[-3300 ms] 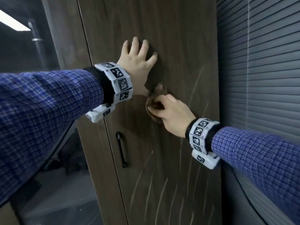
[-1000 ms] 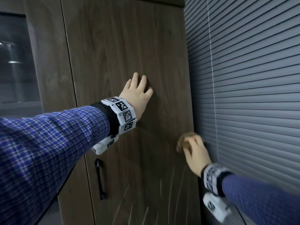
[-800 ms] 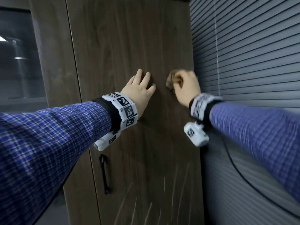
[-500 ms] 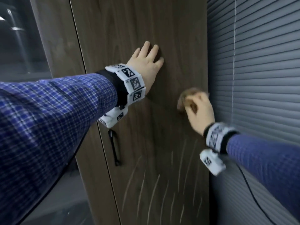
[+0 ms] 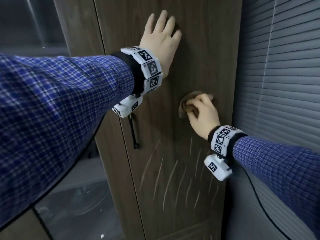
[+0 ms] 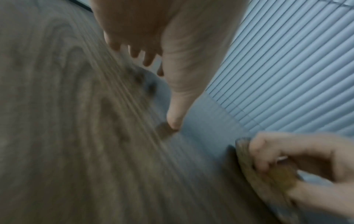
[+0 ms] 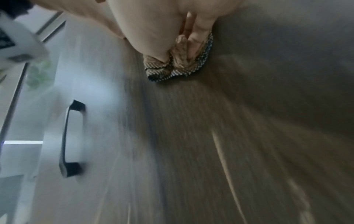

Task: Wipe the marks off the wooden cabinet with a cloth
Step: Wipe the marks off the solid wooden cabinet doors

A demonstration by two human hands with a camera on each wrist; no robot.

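Observation:
A dark wooden cabinet door (image 5: 199, 54) fills the middle of the head view. My left hand (image 5: 161, 37) lies flat against its upper part, fingers straight. Lower and to the right, my right hand (image 5: 199, 110) grips a bunched brown cloth (image 5: 183, 108) and presses it on the door. In the right wrist view the cloth (image 7: 172, 66) shows a woven pattern under my curled fingers. Several pale slanted marks (image 5: 173, 177) streak the door below the cloth. The left wrist view shows my left hand (image 6: 153, 50) on the wood and the cloth (image 6: 264, 184) at lower right.
A black handle (image 5: 134, 132) runs vertically near the door's left edge, also seen as the handle (image 7: 70, 137) in the right wrist view. Grey blinds (image 5: 284, 70) stand close on the right. A glass-fronted panel (image 5: 74, 201) lies to the left. A thin cable (image 5: 270, 213) hangs by my right arm.
My right hand has swept the cloth up near the door's right edge, then down and leftward toward the door's middle. The left hand has stayed flat on the door.

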